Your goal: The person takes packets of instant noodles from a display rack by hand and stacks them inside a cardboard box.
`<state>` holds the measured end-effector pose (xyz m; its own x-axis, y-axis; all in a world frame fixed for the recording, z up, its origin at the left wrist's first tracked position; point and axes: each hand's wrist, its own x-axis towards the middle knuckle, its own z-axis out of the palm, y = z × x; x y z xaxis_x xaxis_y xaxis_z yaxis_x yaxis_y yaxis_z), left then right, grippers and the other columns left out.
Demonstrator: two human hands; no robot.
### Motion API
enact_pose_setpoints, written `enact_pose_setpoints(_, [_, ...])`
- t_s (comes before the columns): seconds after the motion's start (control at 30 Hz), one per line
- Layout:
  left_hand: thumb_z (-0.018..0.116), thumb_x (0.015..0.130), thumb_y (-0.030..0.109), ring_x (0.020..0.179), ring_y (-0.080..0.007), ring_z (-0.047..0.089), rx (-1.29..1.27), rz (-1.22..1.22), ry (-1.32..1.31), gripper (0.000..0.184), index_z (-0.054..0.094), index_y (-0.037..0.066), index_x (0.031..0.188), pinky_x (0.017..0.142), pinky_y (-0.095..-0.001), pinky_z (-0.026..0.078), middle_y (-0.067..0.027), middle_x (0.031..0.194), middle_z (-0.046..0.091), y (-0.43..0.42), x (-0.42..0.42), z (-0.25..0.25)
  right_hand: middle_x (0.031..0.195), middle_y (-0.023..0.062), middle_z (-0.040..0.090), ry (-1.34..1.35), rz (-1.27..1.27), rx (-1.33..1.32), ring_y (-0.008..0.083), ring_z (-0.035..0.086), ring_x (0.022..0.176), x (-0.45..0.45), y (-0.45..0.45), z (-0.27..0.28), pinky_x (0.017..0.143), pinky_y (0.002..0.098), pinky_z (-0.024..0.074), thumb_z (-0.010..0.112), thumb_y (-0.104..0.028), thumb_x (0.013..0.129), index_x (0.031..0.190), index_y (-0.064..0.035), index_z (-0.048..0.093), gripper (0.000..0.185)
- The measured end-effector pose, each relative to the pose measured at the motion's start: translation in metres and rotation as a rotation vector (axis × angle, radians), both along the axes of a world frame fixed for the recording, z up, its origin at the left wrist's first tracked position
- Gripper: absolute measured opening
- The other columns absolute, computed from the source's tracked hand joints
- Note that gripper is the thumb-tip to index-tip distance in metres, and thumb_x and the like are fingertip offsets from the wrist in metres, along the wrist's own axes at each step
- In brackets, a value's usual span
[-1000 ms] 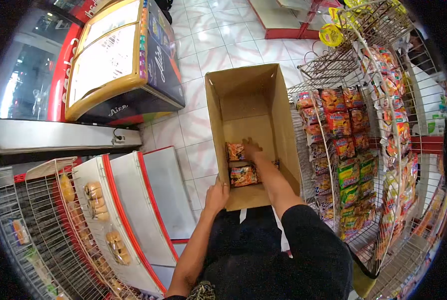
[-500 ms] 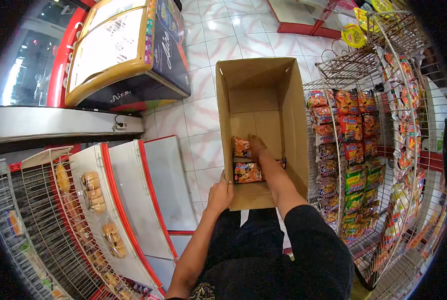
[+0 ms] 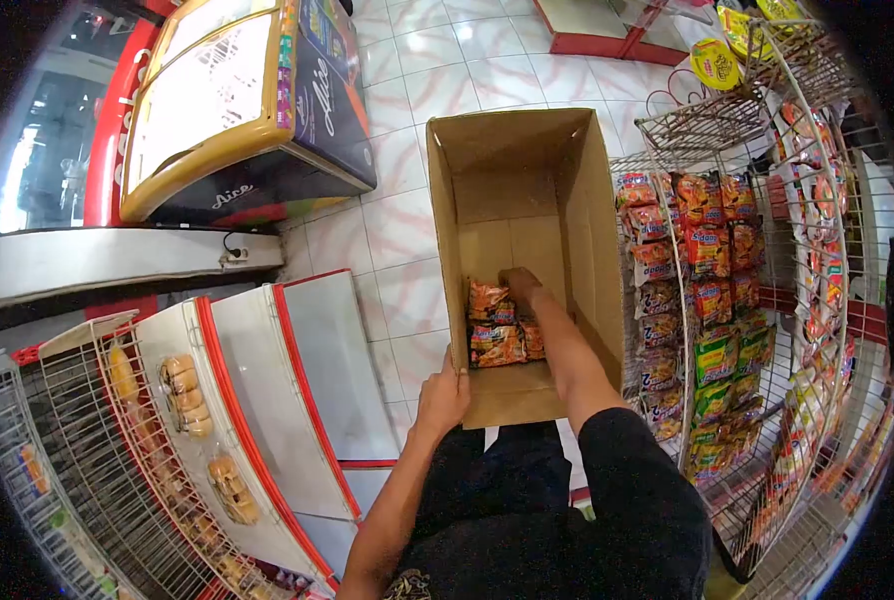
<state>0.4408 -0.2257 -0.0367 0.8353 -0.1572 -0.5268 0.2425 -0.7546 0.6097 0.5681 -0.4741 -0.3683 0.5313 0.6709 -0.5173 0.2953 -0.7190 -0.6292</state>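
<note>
An open cardboard box [image 3: 587, 200] stands in front of me with several orange packets of instant noodles [image 3: 497, 345] in its near part. My left hand [image 3: 442, 400] is closed on the box's left wall near the front corner. Deep inside the box, my right hand [image 3: 523, 284] is closed at the right end of a noodle packet [image 3: 488, 302], which leans just behind the others. My hand and forearm cover part of the packets, and the fingertips are partly hidden.
On my right a wire rack [image 3: 682, 290] holds rows of noodle packets, with yellow cup noodles [image 3: 715, 64] above. At left are an ice cream freezer [image 3: 307, 120], a white shelf [image 3: 327, 350] with red edges, and wire shelving with packed bread rolls [image 3: 185, 395].
My right hand has shifted slightly, and the packet by it now sits closer to the front row and tilts more. My left hand stays on the box wall. The view has moved a little.
</note>
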Motion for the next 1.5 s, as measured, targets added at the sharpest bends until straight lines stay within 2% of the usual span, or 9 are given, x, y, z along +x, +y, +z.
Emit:
enact_pose_setpoints(0.07, [0.045, 0.090, 0.015, 0.070, -0.0509, 0.058, -0.009, -0.009, -0.003, 0.053, 0.031, -0.007, 0.136, 0.068, -0.0580, 0.048, -0.0338, 0.076, 0.060, 0.001, -0.002, -0.003, 0.103, 0.0127, 0.063, 0.092, -0.375, 0.360, 0.0314, 0.060, 0.090, -0.005, 0.000, 0.012, 0.080, 0.0419, 0.0516, 0.067, 0.002, 0.077, 0.102, -0.0027, 0.061, 0.026])
enact_pose_setpoints(0.17, [0.045, 0.089, 0.014, 0.069, -0.0510, 0.058, 0.005, -0.015, 0.005, 0.052, 0.032, -0.007, 0.135, 0.068, -0.0576, 0.048, -0.0339, 0.076, 0.060, 0.000, 0.002, 0.000, 0.110, 0.0156, 0.061, -0.196, -0.017, -0.180, 0.0342, 0.059, 0.093, -0.002, 0.044, 0.102, 0.086, 0.0401, 0.0496, 0.068, 0.001, 0.075, 0.100, -0.0014, 0.062, 0.025])
enact_pose_setpoints(0.33, [0.046, 0.090, 0.015, 0.068, -0.0515, 0.058, -0.047, -0.021, -0.036, 0.051, 0.034, -0.008, 0.134, 0.066, -0.0580, 0.047, -0.0340, 0.073, 0.059, 0.002, -0.001, -0.004, 0.116, 0.0170, 0.060, 0.023, -0.158, 0.106, 0.0337, 0.059, 0.098, -0.003, 0.025, 0.108, 0.091, 0.0380, 0.0476, 0.066, -0.004, 0.078, 0.100, -0.0028, 0.064, 0.022])
enact_pose_setpoints(0.47, [0.050, 0.091, 0.020, 0.079, -0.0458, 0.062, 0.053, -0.137, -0.023, 0.046, 0.038, -0.002, 0.130, 0.072, -0.0490, 0.049, -0.0302, 0.081, 0.062, 0.016, -0.006, -0.024, 0.111, 0.0187, 0.062, -0.540, 0.185, -0.289, 0.0347, 0.059, 0.098, -0.019, 0.029, 0.118, 0.086, 0.0371, 0.0488, 0.061, -0.012, 0.083, 0.103, -0.0014, 0.064, 0.023])
enact_pose_setpoints(0.53, [0.051, 0.091, 0.022, 0.081, -0.0436, 0.063, -0.037, -0.090, -0.033, 0.049, 0.038, -0.003, 0.131, 0.073, -0.0467, 0.050, -0.0288, 0.087, 0.063, 0.018, -0.008, -0.017, 0.099, 0.0167, 0.065, -0.106, -0.721, -0.044, 0.0311, 0.061, 0.086, -0.033, 0.030, 0.137, 0.078, 0.0363, 0.0494, 0.055, -0.018, 0.088, 0.099, 0.0016, 0.063, 0.024])
enact_pose_setpoints(0.77, [0.055, 0.093, 0.025, 0.120, -0.0314, 0.048, -0.406, 0.353, -0.396, 0.043, 0.047, 0.001, 0.128, 0.092, -0.0385, 0.044, -0.0160, 0.134, 0.046, 0.011, -0.017, -0.002, 0.088, 0.0149, 0.062, -0.123, -1.052, 0.501, 0.0276, 0.060, 0.081, -0.128, -0.005, 0.316, 0.073, 0.0399, 0.0468, 0.054, -0.026, 0.094, 0.098, -0.0019, 0.063, 0.026])
enact_pose_setpoints(1.0, [0.054, 0.095, 0.036, 0.101, -0.0220, 0.050, -0.497, -0.069, -0.750, 0.034, 0.052, 0.002, 0.094, 0.084, -0.0360, 0.044, -0.0103, 0.105, 0.052, 0.003, 0.001, 0.013, 0.100, 0.0105, 0.064, -0.163, -1.343, 0.477, 0.0236, 0.060, 0.094, -0.273, -0.019, 0.439, 0.082, 0.0385, 0.0471, 0.061, -0.025, 0.092, 0.092, -0.0029, 0.065, 0.022])
enact_pose_setpoints(1.3, [0.046, 0.097, 0.044, 0.061, -0.0148, 0.049, -1.090, -0.719, -0.716, 0.047, 0.055, 0.002, 0.077, 0.057, -0.0296, 0.039, -0.0063, 0.075, 0.054, -0.209, -0.018, 0.245, 0.080, 0.0109, 0.058, -0.354, -1.521, 0.397, 0.0256, 0.056, 0.069, -0.394, -0.024, 0.398, 0.064, 0.0406, 0.0453, 0.056, -0.035, 0.095, 0.075, -0.0029, 0.058, 0.038])
enact_pose_setpoints(1.5, [0.057, 0.093, 0.025, 0.073, -0.0189, 0.059, -1.108, -1.359, -0.627, 0.026, 0.061, 0.000, 0.090, 0.063, -0.0312, 0.046, -0.0096, 0.080, 0.062, -0.360, -0.100, 0.367, 0.075, 0.0144, 0.061, -0.208, -1.513, 0.045, 0.0324, 0.059, 0.071, -0.456, -0.063, 0.364, 0.067, 0.0419, 0.0453, 0.055, -0.040, 0.093, 0.071, -0.0021, 0.060, 0.044])
